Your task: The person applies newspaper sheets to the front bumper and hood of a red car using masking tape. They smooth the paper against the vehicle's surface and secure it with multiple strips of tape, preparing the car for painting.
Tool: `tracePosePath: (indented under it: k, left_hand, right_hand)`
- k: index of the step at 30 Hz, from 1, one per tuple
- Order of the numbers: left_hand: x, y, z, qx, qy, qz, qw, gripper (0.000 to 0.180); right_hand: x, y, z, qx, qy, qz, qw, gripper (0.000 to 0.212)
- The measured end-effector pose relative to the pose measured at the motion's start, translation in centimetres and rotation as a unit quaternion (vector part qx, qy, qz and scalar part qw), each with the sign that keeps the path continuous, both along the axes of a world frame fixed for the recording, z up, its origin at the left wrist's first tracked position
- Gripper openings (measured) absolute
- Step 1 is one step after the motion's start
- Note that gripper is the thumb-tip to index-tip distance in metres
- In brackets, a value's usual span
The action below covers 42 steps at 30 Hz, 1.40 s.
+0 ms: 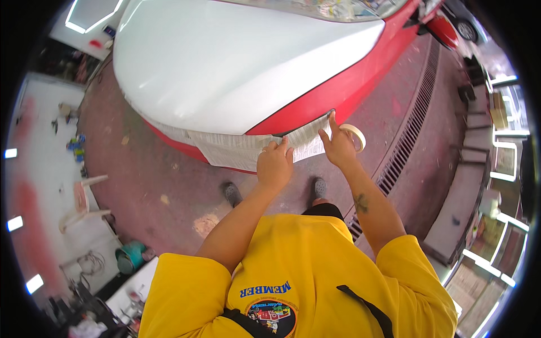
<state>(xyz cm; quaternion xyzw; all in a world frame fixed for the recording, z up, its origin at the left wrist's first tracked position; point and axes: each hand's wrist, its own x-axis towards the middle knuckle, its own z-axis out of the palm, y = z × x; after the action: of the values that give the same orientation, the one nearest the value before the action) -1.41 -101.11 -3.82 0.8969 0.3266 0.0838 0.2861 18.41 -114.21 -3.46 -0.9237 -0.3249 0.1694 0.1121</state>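
A sheet of printed newspaper [225, 149] covers the front edge of a car below its white bonnet [225, 67] and red fender [321, 101]. My left hand [275, 164] is closed, its bent fingers at the paper's upper edge near the fender's lower tip. To its right, my right hand [340, 147] has the index finger stretched up to the paper's far corner, with the thumb apart. A roll of cream masking tape [360, 141] sits against the outer side of this hand; the other fingers are curled at it and partly hidden.
My shoes [231, 194] stand on the stained floor close to the car. A slotted floor drain [403, 160] runs along the right. A pale plastic chair [84, 203] and a green bucket [131, 256] are at the left; a long bench [459, 211] is at the right.
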Motion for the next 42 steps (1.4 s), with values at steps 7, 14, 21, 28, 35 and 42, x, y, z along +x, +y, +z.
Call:
tracePosePath:
  k: [7, 14, 21, 28, 35, 42]
  left_hand:
    - [3.9, -2.4, -2.9, -0.145, -0.191, 0.365, 0.899, 0.018]
    - [7.8, -1.3, -1.6, -0.359, -0.233, 0.582, 0.692, 0.016]
    - [9.1, -1.5, -0.5, -0.409, -0.289, 0.643, 0.579, 0.033]
    - [9.0, -2.3, -0.4, -0.220, -0.206, 0.587, 0.751, 0.035]
    - [7.8, -2.1, 0.0, -0.121, -0.150, 0.441, 0.876, 0.020]
    - [6.5, -1.2, -1.1, -0.102, -0.171, 0.345, 0.917, 0.015]
  right_hand:
    - [2.9, -1.4, 0.8, -0.049, 0.028, 0.156, 0.986, 0.106]
    - [5.9, -2.8, -0.5, -0.060, 0.012, 0.249, 0.967, 0.114]
    - [9.4, -3.1, 2.5, -0.066, 0.138, 0.267, 0.951, 0.106]
    - [8.9, -9.1, 4.9, -0.002, 0.121, 0.264, 0.957, 0.087]
    - [3.4, -7.3, 4.8, -0.088, 0.117, 0.252, 0.957, 0.101]
    - [1.9, -1.6, 2.8, -0.150, 0.014, 0.221, 0.964, 0.116]
